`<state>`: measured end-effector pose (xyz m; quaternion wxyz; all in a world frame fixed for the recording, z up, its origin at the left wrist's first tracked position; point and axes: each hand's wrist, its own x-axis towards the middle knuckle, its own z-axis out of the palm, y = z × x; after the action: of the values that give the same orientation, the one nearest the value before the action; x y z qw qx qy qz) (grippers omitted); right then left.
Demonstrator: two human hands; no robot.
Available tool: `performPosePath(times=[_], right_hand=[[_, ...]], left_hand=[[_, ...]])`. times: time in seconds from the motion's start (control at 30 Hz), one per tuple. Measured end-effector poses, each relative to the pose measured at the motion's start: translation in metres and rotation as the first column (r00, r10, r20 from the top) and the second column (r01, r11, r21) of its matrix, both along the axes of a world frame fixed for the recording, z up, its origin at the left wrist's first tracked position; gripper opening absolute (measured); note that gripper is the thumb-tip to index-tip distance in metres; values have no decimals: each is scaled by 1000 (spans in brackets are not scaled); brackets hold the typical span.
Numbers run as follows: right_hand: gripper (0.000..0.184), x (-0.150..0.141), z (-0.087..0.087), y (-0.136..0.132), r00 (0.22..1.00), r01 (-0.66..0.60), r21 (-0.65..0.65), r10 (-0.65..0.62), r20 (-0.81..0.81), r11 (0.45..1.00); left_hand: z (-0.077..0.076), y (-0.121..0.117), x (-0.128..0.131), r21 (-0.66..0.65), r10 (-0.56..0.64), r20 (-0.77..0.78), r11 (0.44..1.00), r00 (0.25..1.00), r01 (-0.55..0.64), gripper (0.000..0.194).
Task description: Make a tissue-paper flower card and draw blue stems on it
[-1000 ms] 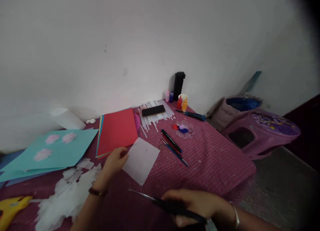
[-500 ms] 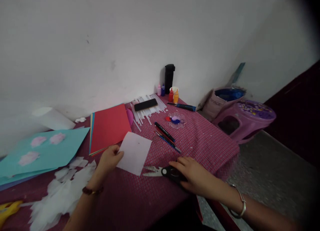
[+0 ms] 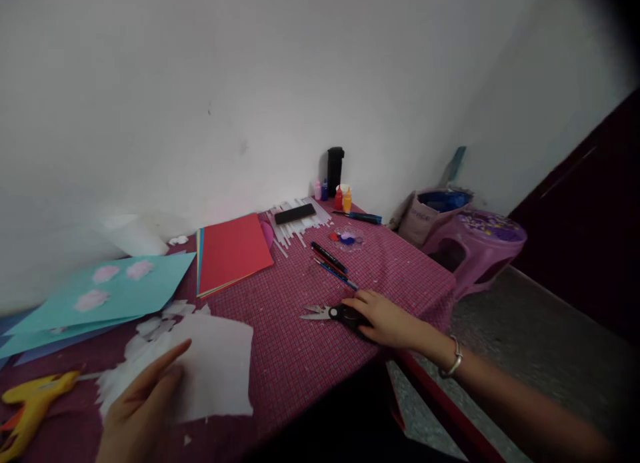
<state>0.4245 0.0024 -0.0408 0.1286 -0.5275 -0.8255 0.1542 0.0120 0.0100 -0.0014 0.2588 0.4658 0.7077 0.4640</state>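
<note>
My left hand (image 3: pixel 143 406) is at the lower left, forefinger stretched out over a white sheet of paper (image 3: pixel 220 363); it does not grip the sheet. The paper lies partly over a heap of thin white scraps (image 3: pixel 143 346). At the front right of the table, my right hand (image 3: pixel 383 318) is wrapped over the black handles of a pair of scissors (image 3: pixel 320 313). The blades are slightly parted and point left, with nothing between them. The fingers inside the handles are partly hidden.
A yellow glue gun (image 3: pixel 37 399) lies far left, below turquoise sheets (image 3: pixel 165 276) bearing pink puffs. Coloured paper (image 3: pixel 233 253), markers (image 3: pixel 329 257), a phone (image 3: pixel 295 214), paint bottles (image 3: pixel 347 201) and a paint dish (image 3: pixel 360 243) stand farther back. A pink stool (image 3: pixel 480 249) is right.
My left hand has carried the white sheet left and down onto the scraps and loosened its fingers from it. The right hand stays on the scissors. The view has shifted left.
</note>
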Motion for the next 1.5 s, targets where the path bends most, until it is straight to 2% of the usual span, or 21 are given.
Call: performPosePath(times=[0.1,0.2,0.3,0.37,0.43,0.5,0.57,0.63,0.7,0.8,0.87,0.9,0.97,1.07,1.17,1.3,1.4,1.5], right_hand=[[55,-5,16,-9,999,17,29,-18,27,999],[54,-35,37,-26,994,46,95,-36,-103,994],[73,-82,51,-40,958,-82,163,123,-259,983],[79,-109,50,-41,949,-137,240,197,-246,961],[75,-125,41,-33,949,-120,326,206,-241,938],[61,-129,28,-20,943,-65,397,187,-276,915],[39,-126,13,-8,928,-21,456,187,-322,890],[20,-119,0,0,914,-12,503,213,-345,864],[13,-111,-11,2,907,-44,507,248,-341,861],[15,-102,-23,-2,909,-146,422,290,-300,895],[20,-96,-27,-7,910,-225,345,323,-261,911],[21,-93,-29,-10,906,-255,311,339,-253,916],[18,-88,-30,-13,896,-282,252,348,-276,926],[10,-82,-30,-14,881,-257,186,309,-357,948],[15,-78,-28,-15,886,-222,166,270,-376,961],[28,-75,-26,-25,901,-202,190,259,-349,961],[18,-73,-26,-39,880,-205,177,261,-397,963],[8,-71,-25,-50,881,-153,132,196,-430,979]], left_hand=[[-11,-7,-2,-85,-69,127,993,990,80,47],[-13,-14,22,-59,-54,234,996,971,70,44],[-16,-23,61,77,-58,297,996,953,37,38],[-24,-30,87,176,-125,295,982,947,74,40],[-36,-39,108,217,-205,285,965,936,146,47],[-51,-48,123,230,-318,211,935,924,269,51],[-64,-58,130,245,-431,12,876,902,415,50],[-72,-67,130,246,-490,-250,802,835,544,52],[-74,-74,121,248,-465,-487,738,739,628,57],[-69,-81,98,334,-216,-764,673,608,660,57],[-63,-81,86,385,-35,-851,639,525,666,52],[-61,-79,83,379,-2,-872,630,489,678,49],[-57,-73,83,306,-53,-902,623,429,720,48],[-58,-60,93,134,-234,-906,631,352,764,43],[-62,-50,98,56,-361,-868,609,340,791,25],[-58,-54,89,-6,-417,-860,585,295,811,22],[-48,-64,87,-58,-479,-834,569,273,820,23],[-41,-67,89,-72,-536,-800,533,271,843,16]])
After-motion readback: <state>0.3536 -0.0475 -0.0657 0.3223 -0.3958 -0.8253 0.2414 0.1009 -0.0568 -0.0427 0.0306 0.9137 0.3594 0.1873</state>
